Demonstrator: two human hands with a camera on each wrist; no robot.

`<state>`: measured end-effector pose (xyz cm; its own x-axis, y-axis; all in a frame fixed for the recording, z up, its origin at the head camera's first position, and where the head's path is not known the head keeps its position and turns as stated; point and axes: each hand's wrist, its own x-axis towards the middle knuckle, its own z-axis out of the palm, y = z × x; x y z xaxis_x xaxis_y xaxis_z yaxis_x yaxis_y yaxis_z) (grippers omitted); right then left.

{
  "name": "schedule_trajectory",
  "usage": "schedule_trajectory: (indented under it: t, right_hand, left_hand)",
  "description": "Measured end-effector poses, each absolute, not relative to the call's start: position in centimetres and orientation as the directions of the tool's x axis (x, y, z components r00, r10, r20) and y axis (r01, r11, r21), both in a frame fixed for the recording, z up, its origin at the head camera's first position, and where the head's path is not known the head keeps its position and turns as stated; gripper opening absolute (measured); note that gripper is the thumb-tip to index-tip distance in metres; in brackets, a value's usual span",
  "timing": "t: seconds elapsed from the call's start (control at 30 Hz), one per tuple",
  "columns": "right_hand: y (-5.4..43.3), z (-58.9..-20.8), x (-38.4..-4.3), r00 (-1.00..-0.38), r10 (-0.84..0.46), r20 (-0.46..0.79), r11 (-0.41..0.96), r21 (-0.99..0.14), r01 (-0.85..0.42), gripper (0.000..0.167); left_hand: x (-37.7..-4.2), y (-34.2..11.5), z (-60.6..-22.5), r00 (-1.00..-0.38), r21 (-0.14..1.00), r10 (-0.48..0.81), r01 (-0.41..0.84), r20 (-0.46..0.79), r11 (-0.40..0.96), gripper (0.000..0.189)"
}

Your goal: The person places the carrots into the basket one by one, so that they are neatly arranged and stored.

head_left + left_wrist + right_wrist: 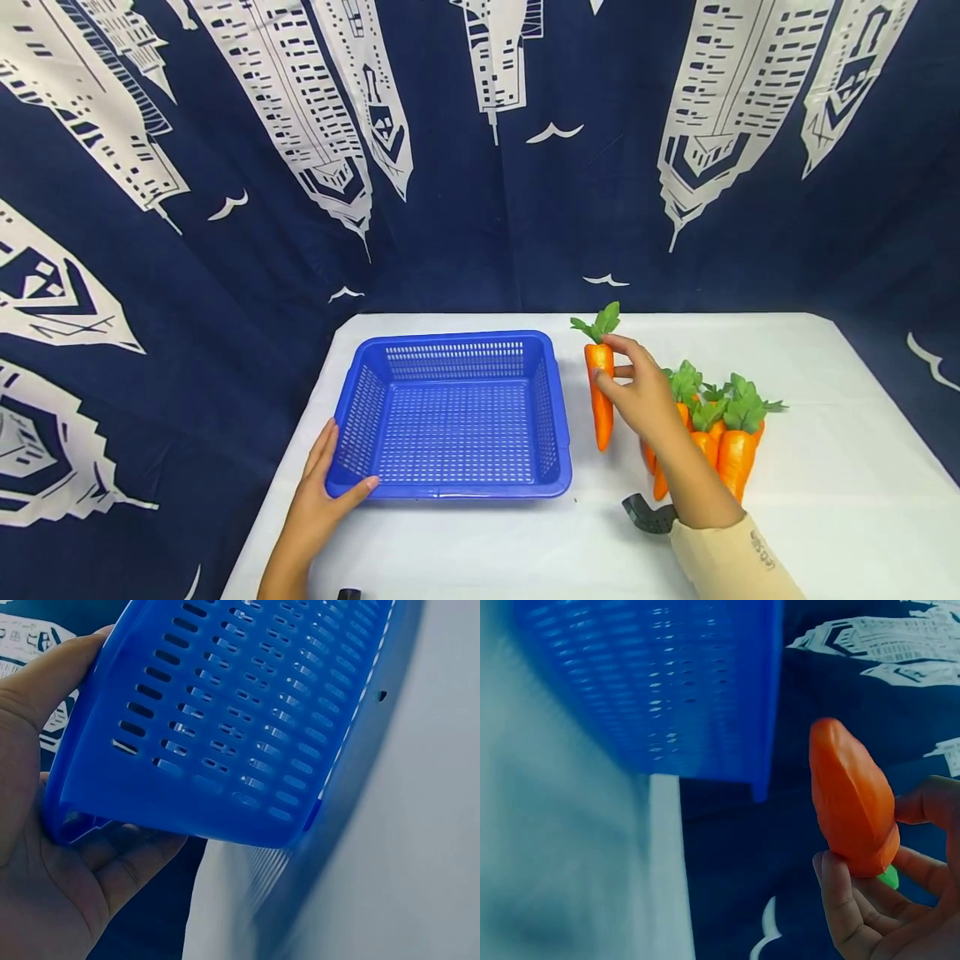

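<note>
A blue plastic basket (pixel 453 492) with slotted walls sits on the white table, and nothing lies inside it. My left hand (pixel 318 496) holds its near left corner, thumb on the front rim and fingers along the left side; the left wrist view shows this hand (pixel 67 847) around the corner. Just right of the basket, my right hand (pixel 637 387) pinches an orange carrot (pixel 599 400) with green leaves near its top. It hangs upright, tip down. In the right wrist view the carrot (pixel 851 799) is between the thumb and fingers of that hand (pixel 900 907).
Several more carrots (pixel 737 458) with leafy tops lie in a pile on the right, partly hidden by my right forearm. A black curved object (pixel 649 514) is by the right sleeve. Behind the white table (pixel 487 550) hangs a dark blue cloth (pixel 450 233) with white buildings.
</note>
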<state>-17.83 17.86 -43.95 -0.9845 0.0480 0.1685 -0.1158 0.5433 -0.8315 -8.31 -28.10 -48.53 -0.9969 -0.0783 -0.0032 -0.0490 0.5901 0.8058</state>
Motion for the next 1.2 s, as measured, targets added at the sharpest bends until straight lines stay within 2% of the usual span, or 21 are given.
schedule_trajectory:
  t: [0.23,0.57,0.87,1.2]
  right_hand:
    - [16.8,-41.9,-18.1,-0.966,-0.001,0.257,0.555,-0.804,-0.214,0.05]
    - [14.8,-40.0,-18.7,-0.967,-0.062,0.247,0.524,-0.817,-0.242,0.044]
    - [12.1,-38.3,-18.9,-0.964,-0.157,0.213,0.463,-0.847,-0.262,0.047]
    - [9.6,-38.7,-19.7,-0.944,-0.283,0.168,0.406,-0.871,-0.277,0.051]
  left_hand:
    - [-8.2,-27.6,-48.8,-0.997,0.804,-0.079,-0.062,-0.018,0.591,0.108]
    - [-8.0,-26.9,-49.0,-0.998,0.796,-0.065,-0.033,0.007,0.604,0.108]
    - [-8.0,-25.7,-49.0,-0.998,0.796,-0.061,-0.042,-0.007,0.604,0.11]
    - [-7.6,-24.3,-49.1,-0.998,0.792,-0.054,-0.018,0.018,0.61,0.111]
